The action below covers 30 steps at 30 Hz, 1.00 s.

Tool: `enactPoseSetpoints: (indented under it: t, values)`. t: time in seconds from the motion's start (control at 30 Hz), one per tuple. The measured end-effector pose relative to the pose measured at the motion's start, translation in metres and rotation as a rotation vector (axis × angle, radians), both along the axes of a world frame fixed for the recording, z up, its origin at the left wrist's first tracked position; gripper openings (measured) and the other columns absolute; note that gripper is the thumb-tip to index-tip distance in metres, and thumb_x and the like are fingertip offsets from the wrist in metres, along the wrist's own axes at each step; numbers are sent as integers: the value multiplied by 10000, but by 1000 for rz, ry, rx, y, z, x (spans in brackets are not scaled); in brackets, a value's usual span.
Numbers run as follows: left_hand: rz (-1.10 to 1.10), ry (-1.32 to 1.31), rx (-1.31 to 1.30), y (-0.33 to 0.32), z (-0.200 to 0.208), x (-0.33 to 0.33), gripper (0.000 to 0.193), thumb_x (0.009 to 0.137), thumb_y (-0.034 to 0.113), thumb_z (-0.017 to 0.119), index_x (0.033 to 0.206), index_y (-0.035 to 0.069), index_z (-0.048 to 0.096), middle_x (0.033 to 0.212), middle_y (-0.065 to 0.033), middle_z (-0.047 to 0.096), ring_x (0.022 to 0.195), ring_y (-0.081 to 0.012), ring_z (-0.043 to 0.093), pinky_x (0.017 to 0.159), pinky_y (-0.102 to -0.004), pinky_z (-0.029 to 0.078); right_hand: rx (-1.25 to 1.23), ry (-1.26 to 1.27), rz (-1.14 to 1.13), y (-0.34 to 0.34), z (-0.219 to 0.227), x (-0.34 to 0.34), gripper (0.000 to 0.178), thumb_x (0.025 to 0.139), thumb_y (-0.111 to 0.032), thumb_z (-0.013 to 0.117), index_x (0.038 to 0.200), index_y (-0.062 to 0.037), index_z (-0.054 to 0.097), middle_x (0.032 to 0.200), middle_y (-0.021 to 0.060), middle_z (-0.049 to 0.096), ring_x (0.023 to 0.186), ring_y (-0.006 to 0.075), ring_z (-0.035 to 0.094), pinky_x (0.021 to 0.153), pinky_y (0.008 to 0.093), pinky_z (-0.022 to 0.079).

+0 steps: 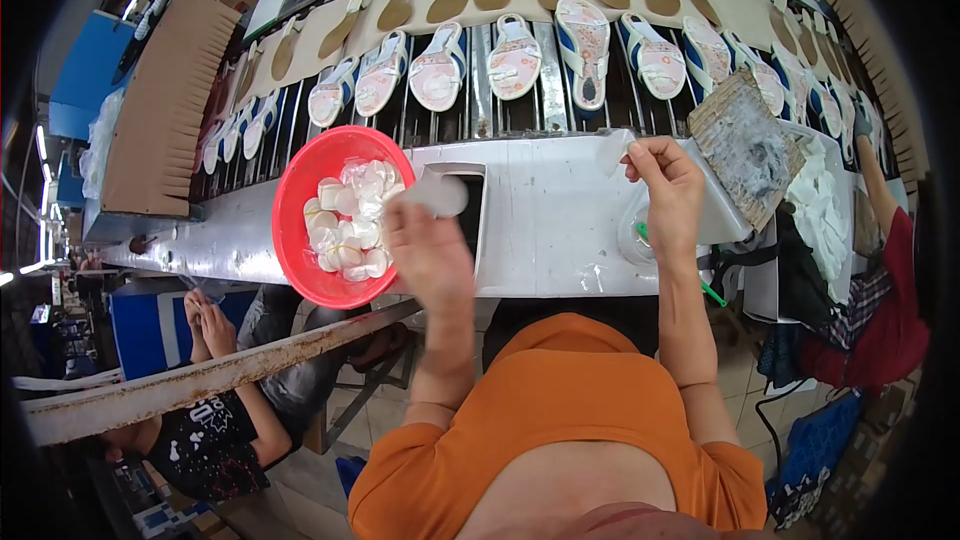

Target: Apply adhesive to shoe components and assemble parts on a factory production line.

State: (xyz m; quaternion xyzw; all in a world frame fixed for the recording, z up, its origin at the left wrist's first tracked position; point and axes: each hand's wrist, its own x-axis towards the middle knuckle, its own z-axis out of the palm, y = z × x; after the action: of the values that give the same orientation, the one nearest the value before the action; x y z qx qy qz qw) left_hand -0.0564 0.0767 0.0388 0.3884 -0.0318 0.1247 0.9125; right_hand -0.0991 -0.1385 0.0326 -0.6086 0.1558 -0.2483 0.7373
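Note:
My left hand (432, 248), smeared by motion, is beside the red basin (283, 225) with a white oval pad (445, 196) at its fingertips. Many similar pale oval pads (350, 220) lie heaped in that basin, some bundled with bands. Over the right part of the white worktop, my right hand (668, 185) pinches a thin translucent piece (612, 152) between thumb and fingers. Below that hand stands a clear round container (635, 235) with a green stick-like part. Beyond both hands, sandals (515, 57) with patterned insoles and white straps sit in a row on rollers.
A stained board (745, 150) leans at the right, near a box of crumpled white material (818, 200). A rectangular opening (470, 215) is in the worktop. A rusty metal bar (220, 375) crosses the lower left. One co-worker sits at left; another's arm (878, 175) reaches in at right.

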Motion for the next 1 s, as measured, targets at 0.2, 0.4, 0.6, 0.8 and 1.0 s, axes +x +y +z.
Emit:
enactPoseSetpoints:
  t: [0.2, 0.4, 0.6, 0.8, 1.0]
  values:
    - [-187, 58, 489, 19, 2, 8, 294, 906, -60, 536, 1134, 74, 409, 799, -3, 553, 705, -52, 503, 631, -169, 383, 147, 30, 243, -3, 8, -8, 90, 887, -94, 641, 850, -12, 636, 762, 29, 646, 687, 77, 574, 646, 211, 450]
    - [-342, -84, 849, -11, -6, -1, 75, 891, -23, 562, 921, -18, 631, 877, -46, 612, 822, -91, 550, 735, -215, 434, 15, 106, 323, 14, 18, -16, 98, 883, -101, 649, 845, -13, 634, 743, 26, 645, 685, 72, 578, 622, 210, 444]
    - [-328, -202, 1006, -31, 0, -9, 123, 835, 97, 700, 835, -20, 662, 744, -69, 627, 676, -129, 587, 647, -245, 454, -134, 120, 350, 17, 15, -21, 136, 892, -106, 631, 825, 9, 601, 713, 8, 617, 668, 68, 553, 612, 210, 430]
    - [-398, -156, 958, -27, 8, -13, 141, 831, 104, 714, 815, -22, 652, 735, -65, 619, 662, -124, 567, 634, -243, 439, -196, 91, 373, 8, 20, -20, 133, 920, -102, 583, 841, 4, 588, 726, 11, 606, 697, 68, 548, 627, 216, 431]
    - [-151, -193, 969, -24, -1, -11, 107, 803, 57, 734, 804, -14, 655, 733, -61, 606, 652, -119, 559, 607, -236, 436, -143, 135, 444, 8, 23, -20, 82, 904, -82, 589, 894, -2, 600, 771, 27, 617, 723, 77, 565, 640, 218, 449]
